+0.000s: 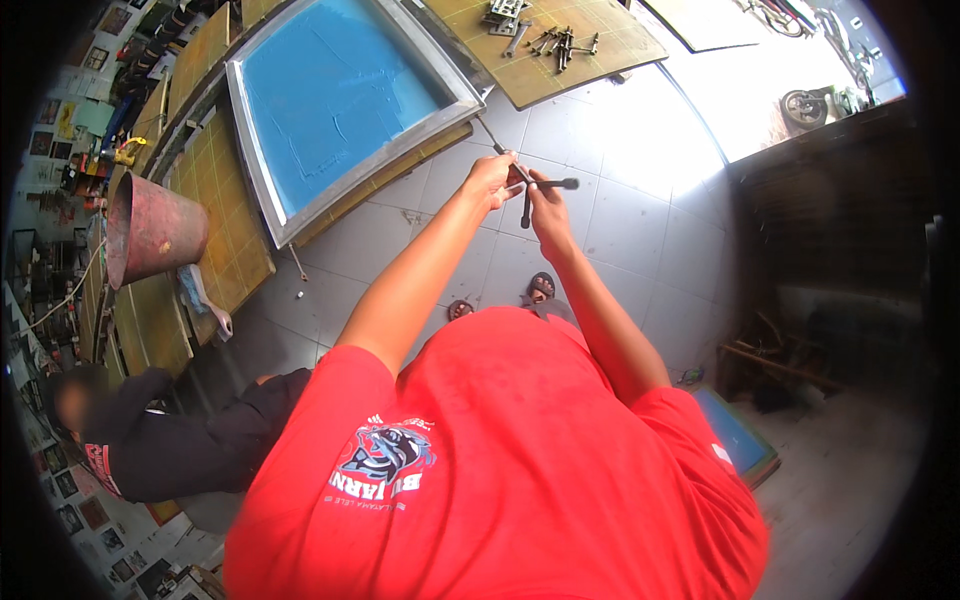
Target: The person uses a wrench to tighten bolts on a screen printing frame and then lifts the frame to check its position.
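Both hands are out in front of me, around a dark three-armed socket wrench [571, 184] beside the near right corner of a screen-printing frame. My left hand [490, 180] is closed around the arm that points toward the frame. My right hand [549, 212] grips the wrench near its hub, between the other two arms. A thin rod [486, 127] runs from the frame's corner to the wrench; whether they join cannot be made out. The frame [358, 172] has pale metal edges and a blue mesh [320, 95], and rests on a yellowish board.
Bolts and a spanner [560, 45] lie on a yellowish board [610, 40] at the far right. A reddish bucket [160, 230] lies tilted at the left. A person in dark clothes [190, 440] sits at the lower left. A blue panel [735, 435] leans at the right.
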`<action>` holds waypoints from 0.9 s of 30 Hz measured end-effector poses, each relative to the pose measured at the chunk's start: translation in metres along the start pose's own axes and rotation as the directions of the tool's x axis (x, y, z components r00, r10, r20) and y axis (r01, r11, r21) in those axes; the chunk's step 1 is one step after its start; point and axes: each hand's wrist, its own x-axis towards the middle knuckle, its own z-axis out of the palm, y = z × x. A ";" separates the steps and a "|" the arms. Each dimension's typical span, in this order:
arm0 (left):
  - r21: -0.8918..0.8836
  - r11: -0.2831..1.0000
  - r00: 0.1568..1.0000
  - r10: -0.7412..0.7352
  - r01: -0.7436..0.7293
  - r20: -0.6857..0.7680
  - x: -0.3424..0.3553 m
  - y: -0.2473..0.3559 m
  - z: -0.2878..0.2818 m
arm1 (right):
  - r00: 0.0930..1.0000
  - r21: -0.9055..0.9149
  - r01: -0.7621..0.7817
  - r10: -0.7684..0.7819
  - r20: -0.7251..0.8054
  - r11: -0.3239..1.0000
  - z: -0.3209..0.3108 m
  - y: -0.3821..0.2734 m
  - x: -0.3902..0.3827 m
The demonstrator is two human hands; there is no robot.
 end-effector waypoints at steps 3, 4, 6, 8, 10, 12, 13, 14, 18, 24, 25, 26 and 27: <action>-0.063 0.998 1.000 0.015 -0.016 -0.020 0.014 -0.006 0.000 | 0.989 -0.066 0.148 -0.146 0.036 0.987 -0.013 0.008 -0.012; -0.092 0.995 1.000 0.025 -0.026 -0.016 0.016 -0.007 -0.002 | 0.980 0.046 0.172 -0.176 0.093 0.984 -0.014 0.003 -0.026; -0.148 0.989 1.000 0.016 -0.016 -0.001 0.017 -0.007 -0.002 | 0.951 0.269 0.198 -0.251 0.179 0.943 -0.015 -0.011 -0.053; -0.174 0.985 1.000 0.006 -0.004 0.012 0.016 -0.005 0.000 | 0.859 0.263 0.125 -0.237 0.453 0.957 -0.018 0.011 -0.048; -0.165 0.986 1.000 -0.004 0.009 0.030 0.015 -0.002 -0.001 | 0.797 0.154 -0.006 -0.089 0.598 0.988 -0.018 0.024 -0.044; -0.167 0.985 0.999 -0.021 0.029 0.047 0.016 -0.001 -0.002 | 0.785 -0.051 -0.195 0.187 0.591 0.979 -0.019 0.028 -0.042; -0.174 0.984 0.998 -0.033 0.042 0.054 0.016 -0.001 -0.003 | 0.837 -0.022 -0.211 0.192 0.513 0.977 -0.023 0.036 -0.036; -0.183 0.982 0.997 -0.042 0.053 0.062 0.018 -0.002 -0.005 | 0.851 0.058 -0.311 0.251 0.461 0.949 -0.030 0.035 -0.028; -0.324 0.942 0.989 -0.041 0.086 0.145 0.025 -0.008 -0.007 | 0.950 0.344 -0.071 -0.042 0.309 0.936 -0.042 0.021 -0.027; -0.329 0.935 0.989 -0.113 0.136 0.091 0.031 -0.007 -0.013 | 0.762 -0.319 0.309 -0.032 0.646 0.896 -0.026 0.008 -0.039; -0.300 0.948 0.993 -0.091 0.109 0.074 0.029 -0.005 -0.015 | 0.780 -0.415 0.318 0.013 0.625 0.852 -0.025 0.016 -0.033; -0.264 0.960 0.995 -0.080 0.094 0.066 0.028 -0.005 -0.010 | 0.808 -0.510 0.313 0.057 0.586 0.801 -0.028 0.025 -0.026; -0.234 0.969 0.996 -0.070 0.082 0.058 0.027 -0.006 -0.007 | 0.853 -0.592 0.278 0.089 0.515 0.757 -0.033 0.037 -0.017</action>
